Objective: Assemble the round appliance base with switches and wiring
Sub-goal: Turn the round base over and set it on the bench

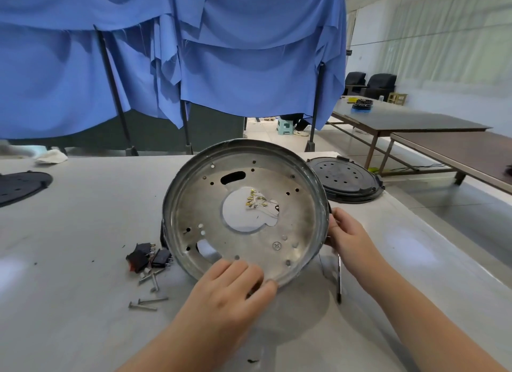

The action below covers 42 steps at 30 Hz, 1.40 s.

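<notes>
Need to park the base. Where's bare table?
Bare: the table between the left black disc and the switches, and the near-left corner below the screws. Crowded: switches and screws left of the base; screwdriver and right black disc to its right.

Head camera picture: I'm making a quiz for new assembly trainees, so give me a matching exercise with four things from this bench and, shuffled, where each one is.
Things:
1. metal base pan
2. rocker switches
3. long screws
4. black round cover

Places:
A. flat on the table behind and to the right of the pan
B. lying loose on the table nearest the viewer, to the left of the left hand
C. tilted up off the table, held by both hands, with the right hand on its rim
D. on the table at the pan's lower left edge

Pairs: 1-C, 2-D, 3-B, 4-A
</notes>
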### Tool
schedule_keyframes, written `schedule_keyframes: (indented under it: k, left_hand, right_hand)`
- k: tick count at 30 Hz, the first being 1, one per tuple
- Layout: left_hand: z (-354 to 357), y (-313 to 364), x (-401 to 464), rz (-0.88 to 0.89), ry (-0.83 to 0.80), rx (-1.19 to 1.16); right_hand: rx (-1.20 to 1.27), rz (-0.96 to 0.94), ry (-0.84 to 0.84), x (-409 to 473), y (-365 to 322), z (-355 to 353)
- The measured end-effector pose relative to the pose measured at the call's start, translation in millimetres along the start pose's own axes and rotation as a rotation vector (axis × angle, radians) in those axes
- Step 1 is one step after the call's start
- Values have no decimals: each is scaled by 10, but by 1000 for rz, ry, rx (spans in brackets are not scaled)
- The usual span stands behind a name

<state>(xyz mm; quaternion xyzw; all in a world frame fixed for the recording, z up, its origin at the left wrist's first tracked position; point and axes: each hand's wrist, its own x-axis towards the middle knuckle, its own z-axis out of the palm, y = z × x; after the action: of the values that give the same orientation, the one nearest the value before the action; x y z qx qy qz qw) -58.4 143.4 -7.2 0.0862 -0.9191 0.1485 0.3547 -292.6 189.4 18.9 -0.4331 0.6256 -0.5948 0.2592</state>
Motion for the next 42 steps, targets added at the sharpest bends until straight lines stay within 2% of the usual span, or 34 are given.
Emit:
schedule_keyframes:
  k: [13, 23, 32, 34, 35, 38, 40, 42]
  left_hand:
    - [-139, 64, 100, 65, -21, 85]
    - [-96, 39, 67, -4, 23, -1]
    - [-77, 38, 44, -56, 25, -15]
    - [-97, 45, 42, -64, 35, -14]
    - [-101, 52, 41, -68, 40, -13]
    - [-82, 87, 64, -73, 47, 4]
    - [-69, 122, 88, -71, 40, 19]
    - [-49, 152, 108, -46, 33, 42]
  right_hand:
    - [122, 88, 68, -65, -107, -27]
    - [156, 423, 20, -57, -130, -18]
    - [210, 532, -43, -101, -160, 48]
    - [116, 530, -33, -103, -183, 36]
    - [-5, 505, -24, -111, -178, 17]
    - [-569, 280, 29, -149, -139, -46]
    - [-590, 136, 119, -195, -158, -48]
    - [-426, 75, 120, -213, -197, -31]
